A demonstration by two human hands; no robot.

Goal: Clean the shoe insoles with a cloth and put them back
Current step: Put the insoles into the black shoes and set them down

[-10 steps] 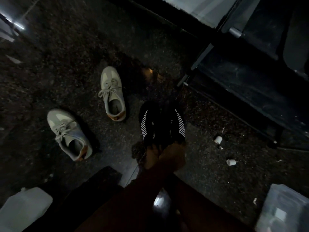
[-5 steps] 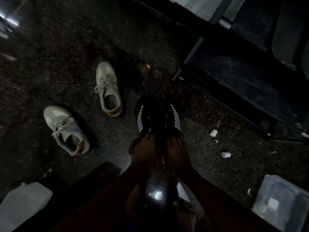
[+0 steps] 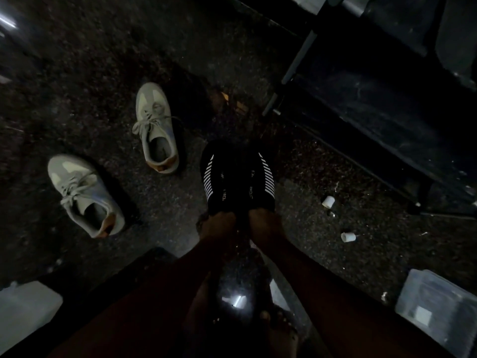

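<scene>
Dark speckled floor [image 3: 90, 60] all around. Big black metal rack [image 3: 374, 99] at the top right. White plastic jug [image 3: 23, 313] in the bottom left corner, clear plastic box [image 3: 438, 306] in the bottom right. Pair of black shoes with white stripes [image 3: 258, 182] in the middle, side by side, toes pointing away. Pale grey lace-up shoe [image 3: 157, 130] near their left, second pale grey shoe [image 3: 82, 192] farther left. Left hand [image 3: 219, 226] gripping one black heel, right hand [image 3: 263, 223] gripping the other. Insoles too dark to see. Small white cap [image 3: 328, 202] and another white cap [image 3: 348, 237] to the right.

white lettering on the black shoes [image 3: 218, 164], too blurred to read
</scene>
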